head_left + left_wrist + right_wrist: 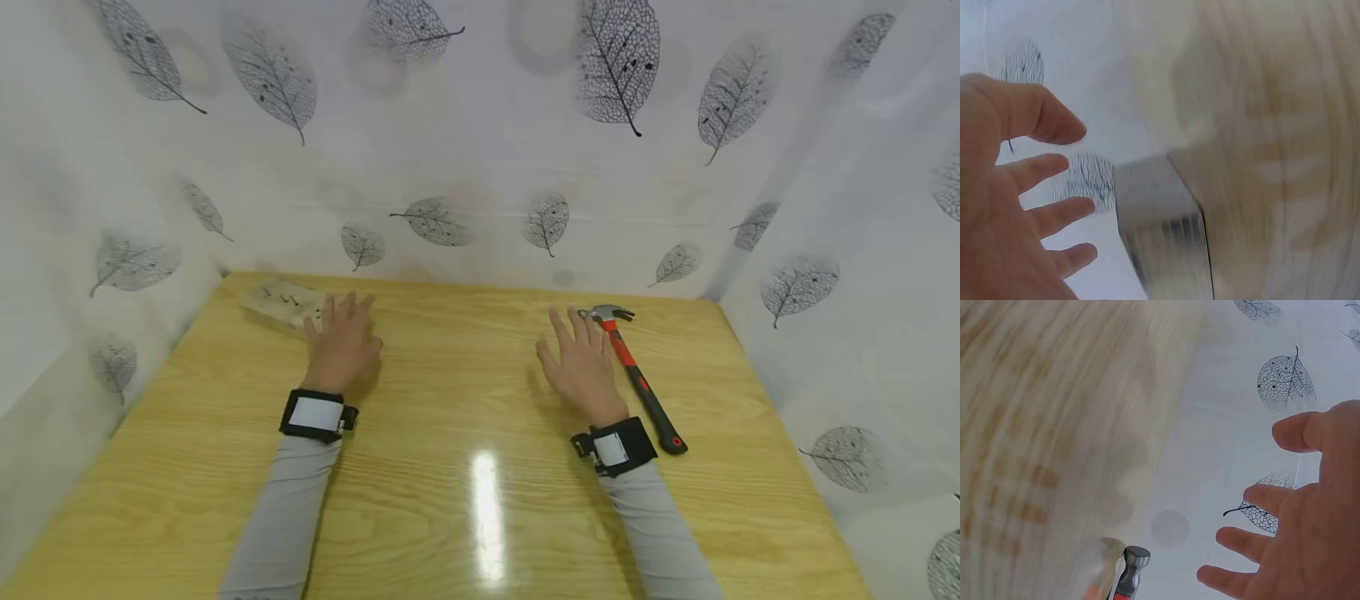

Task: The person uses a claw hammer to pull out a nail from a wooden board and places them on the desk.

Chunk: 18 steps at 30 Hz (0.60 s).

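Observation:
At the far left of the table lies a pale wooden block (283,304) with several dark nails on its top. My left hand (341,346) is beside the block's right end, fingers spread, covering part of it from the head view. In the left wrist view the block (1154,194) is apart from the spread fingers. A claw hammer (637,379) with a red and black handle lies at the right, its head toward the wall. Just left of it is my right hand (585,371), fingers spread and holding nothing. The right wrist view shows the hammer's face (1137,553) near its lower edge.
The glossy wood-grain table (435,400) carries a bright reflection near the front. White sheeting (480,150) printed with grey leaves rises behind the table's far edge and along both sides. Each wrist wears a black strap.

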Each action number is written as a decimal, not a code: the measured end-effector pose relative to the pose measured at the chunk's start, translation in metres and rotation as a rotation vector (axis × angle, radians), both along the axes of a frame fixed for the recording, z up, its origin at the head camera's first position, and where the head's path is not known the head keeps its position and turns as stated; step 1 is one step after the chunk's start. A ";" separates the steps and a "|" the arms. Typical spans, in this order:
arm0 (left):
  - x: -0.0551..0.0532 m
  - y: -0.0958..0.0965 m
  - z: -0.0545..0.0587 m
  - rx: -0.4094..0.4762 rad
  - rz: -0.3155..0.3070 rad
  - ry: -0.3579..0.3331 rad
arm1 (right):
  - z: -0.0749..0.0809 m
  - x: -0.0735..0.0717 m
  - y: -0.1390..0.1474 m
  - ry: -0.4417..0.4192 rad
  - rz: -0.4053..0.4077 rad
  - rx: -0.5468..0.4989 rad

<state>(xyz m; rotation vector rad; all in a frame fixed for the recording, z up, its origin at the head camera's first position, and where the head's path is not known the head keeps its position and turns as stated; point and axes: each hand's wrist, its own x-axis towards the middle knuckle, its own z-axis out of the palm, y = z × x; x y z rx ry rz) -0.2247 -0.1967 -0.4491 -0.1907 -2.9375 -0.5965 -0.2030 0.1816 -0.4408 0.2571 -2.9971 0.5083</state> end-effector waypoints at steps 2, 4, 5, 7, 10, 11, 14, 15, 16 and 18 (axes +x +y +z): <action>0.000 -0.011 0.002 0.015 0.006 -0.025 | 0.001 0.000 0.000 0.000 0.002 0.005; 0.002 -0.022 0.003 0.028 0.014 -0.047 | 0.001 0.000 0.001 -0.004 0.001 0.014; 0.004 -0.027 0.004 0.039 0.020 -0.055 | 0.001 0.000 0.001 -0.003 -0.002 0.012; 0.006 -0.036 0.005 0.058 0.038 -0.074 | 0.000 0.001 0.002 -0.007 -0.005 0.012; 0.009 -0.048 0.008 0.043 0.037 -0.107 | -0.001 0.001 0.004 -0.015 0.008 -0.003; 0.008 -0.052 0.008 0.008 0.028 -0.118 | -0.001 0.001 0.004 -0.015 0.013 -0.009; 0.003 -0.063 0.013 -0.128 -0.020 -0.122 | 0.000 0.001 0.004 -0.008 0.032 -0.024; 0.000 -0.066 0.014 -0.165 -0.042 -0.124 | 0.000 0.001 0.004 -0.001 0.035 -0.025; -0.003 -0.068 0.016 -0.198 -0.062 -0.122 | 0.001 0.001 0.004 0.003 0.035 -0.025; -0.008 -0.071 0.020 -0.227 -0.095 -0.123 | 0.001 0.000 0.004 0.005 0.033 -0.022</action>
